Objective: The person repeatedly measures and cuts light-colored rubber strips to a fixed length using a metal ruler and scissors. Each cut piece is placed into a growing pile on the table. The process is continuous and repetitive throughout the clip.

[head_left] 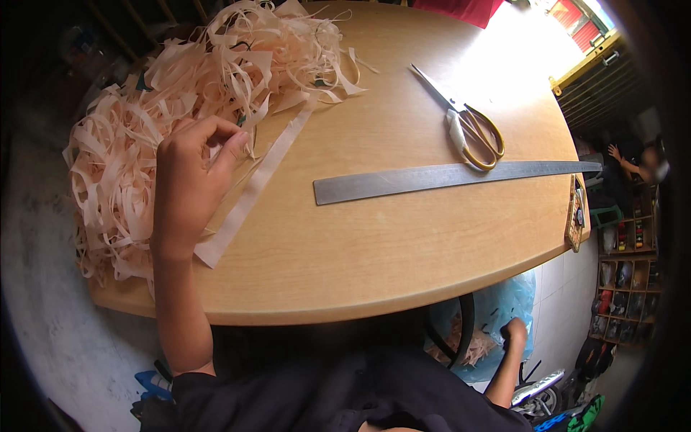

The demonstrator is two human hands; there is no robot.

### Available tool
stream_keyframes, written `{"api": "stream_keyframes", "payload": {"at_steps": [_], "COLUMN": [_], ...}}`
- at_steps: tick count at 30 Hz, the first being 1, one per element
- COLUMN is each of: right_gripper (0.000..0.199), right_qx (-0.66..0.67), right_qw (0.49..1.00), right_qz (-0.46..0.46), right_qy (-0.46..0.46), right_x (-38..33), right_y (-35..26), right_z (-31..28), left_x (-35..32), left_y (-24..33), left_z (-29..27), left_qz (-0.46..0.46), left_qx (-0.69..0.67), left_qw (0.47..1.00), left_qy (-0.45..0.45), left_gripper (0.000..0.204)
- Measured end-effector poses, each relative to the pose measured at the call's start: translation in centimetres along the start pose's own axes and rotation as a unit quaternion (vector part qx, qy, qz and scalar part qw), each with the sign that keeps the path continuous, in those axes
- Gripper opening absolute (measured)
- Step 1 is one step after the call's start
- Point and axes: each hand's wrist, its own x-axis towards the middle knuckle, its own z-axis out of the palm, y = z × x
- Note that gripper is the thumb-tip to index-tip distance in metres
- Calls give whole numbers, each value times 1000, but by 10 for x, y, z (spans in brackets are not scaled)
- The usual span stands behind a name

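My left hand (193,176) is at the edge of a big heap of pale peach fabric strips (119,183) on the left of the table. Thumb and fingers are pinched together on what looks like a thin fabric strip from the heap. Just right of that hand, a wider flat peach strip (252,189) lies slanting across the wood. My right hand (514,330) is low at the right, below the table edge, closed beside a blue plastic bag (522,302) holding more peach scraps (471,347). What its fingers hold, if anything, is hidden.
On the wooden table (345,252) lie scissors (471,133) with wrapped handles, touching a long steel ruler (403,180). A small flat object (574,216) rests at the right edge. Compartment shelves (626,302) and another person's hand (614,152) are farther right.
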Motion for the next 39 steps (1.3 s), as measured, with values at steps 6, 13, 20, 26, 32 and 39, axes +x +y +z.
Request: {"api": "stream_keyframes", "payload": {"at_steps": [6,13,20,26,32,39], "right_gripper": [34,13,30,27,24,20], "right_qx": [174,396,341,419,501,689], "right_qw": [884,646,487,458,390,155], "right_qz": [23,-434,-757,-770,-717,-647], "right_qy": [433,487,271,145,288,288], "right_x": [-127,-240,-323,-355,-332,-261], "right_y": [-44,-172,-286,-352,-340,-298], "right_z": [-190,-296,-341,-374,-407,-483], "left_x": [2,0,-4,-9,-1,14], "left_y": [3,-3,2,11,-4,-32], "left_z": [-4,-12,-1,12,16,5], "left_qz": [73,75,58,-5,-16,-16], "left_qx": [-133,-432,-473,-434,-399,-315], "left_qw": [984,892,879,900,915,946], "left_qy": [88,113,14,-45,-57,-73], "left_gripper": [9,15,14,19,23,29]}}
